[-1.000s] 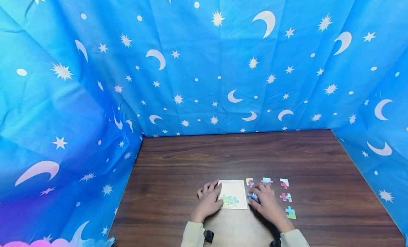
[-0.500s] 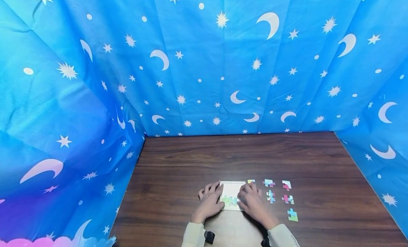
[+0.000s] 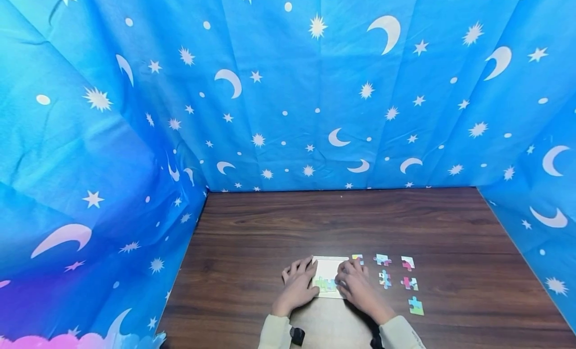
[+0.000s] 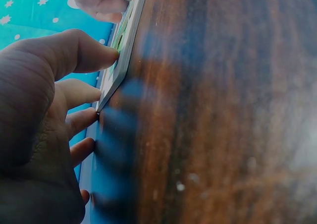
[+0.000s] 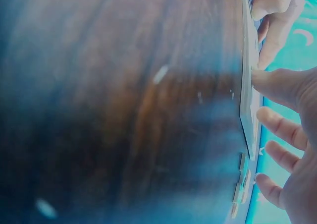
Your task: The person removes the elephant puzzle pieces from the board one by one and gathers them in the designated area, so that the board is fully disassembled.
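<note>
A shallow white puzzle tray [image 3: 327, 267] lies on the table between both hands. Green-and-blue jigsaw pieces [image 3: 325, 284] are joined along its lower part. My left hand [image 3: 297, 286] rests at the tray's left side; in the left wrist view its thumb [image 4: 101, 58] touches the tray top near the rim [image 4: 130, 45], the other fingers spread by the edge. Over the tray's lower right, the thumb and fingers of my right hand [image 3: 358, 287] hold a puzzle piece low against it, mostly hidden by them. The right wrist view shows that thumb [image 5: 270, 81] on the tray.
Several loose jigsaw pieces lie right of the tray, among them a blue one [image 3: 384, 279], a pink one [image 3: 409, 283] and a green-blue one [image 3: 416, 306]. A yellow piece [image 3: 357, 258] sits by the tray's upper right corner. Blue star-printed cloth [image 3: 288, 89] walls the table.
My right hand has moved left from beside the tray onto its lower right, bringing the blue puzzle piece along. Another blue piece it covered now shows. The left hand stays at the tray.
</note>
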A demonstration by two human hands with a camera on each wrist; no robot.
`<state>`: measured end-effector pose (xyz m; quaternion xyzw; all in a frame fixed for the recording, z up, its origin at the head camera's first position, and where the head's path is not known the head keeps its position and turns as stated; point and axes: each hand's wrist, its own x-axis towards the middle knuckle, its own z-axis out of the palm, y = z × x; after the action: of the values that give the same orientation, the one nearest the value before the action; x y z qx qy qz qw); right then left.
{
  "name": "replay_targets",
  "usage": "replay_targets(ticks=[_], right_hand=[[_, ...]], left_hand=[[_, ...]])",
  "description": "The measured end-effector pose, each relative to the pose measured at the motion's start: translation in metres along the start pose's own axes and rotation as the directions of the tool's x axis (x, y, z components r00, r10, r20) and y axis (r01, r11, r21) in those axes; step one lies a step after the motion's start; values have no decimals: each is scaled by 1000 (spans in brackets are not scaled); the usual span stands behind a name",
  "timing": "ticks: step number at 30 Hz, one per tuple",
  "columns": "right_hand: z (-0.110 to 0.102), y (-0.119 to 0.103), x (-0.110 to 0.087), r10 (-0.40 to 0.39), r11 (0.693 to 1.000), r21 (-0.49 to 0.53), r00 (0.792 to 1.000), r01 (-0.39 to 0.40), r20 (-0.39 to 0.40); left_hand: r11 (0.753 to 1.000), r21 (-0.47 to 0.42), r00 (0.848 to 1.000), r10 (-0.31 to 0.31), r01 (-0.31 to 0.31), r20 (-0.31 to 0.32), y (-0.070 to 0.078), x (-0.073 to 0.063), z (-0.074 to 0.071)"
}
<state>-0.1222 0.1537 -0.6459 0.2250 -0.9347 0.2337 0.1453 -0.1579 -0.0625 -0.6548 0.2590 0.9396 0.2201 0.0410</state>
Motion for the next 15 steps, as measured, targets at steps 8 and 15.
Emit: replay_targets(ticks=[8, 15], right_hand=[[-8, 1, -3, 10, 1000, -15, 1000, -10, 18], [-28, 8, -13, 25, 999, 34, 999, -24, -36]], left_hand=[[1000, -12, 1000, -14, 14, 7, 0, 0, 2], [999, -34, 999, -34, 35, 32, 0, 0, 1]])
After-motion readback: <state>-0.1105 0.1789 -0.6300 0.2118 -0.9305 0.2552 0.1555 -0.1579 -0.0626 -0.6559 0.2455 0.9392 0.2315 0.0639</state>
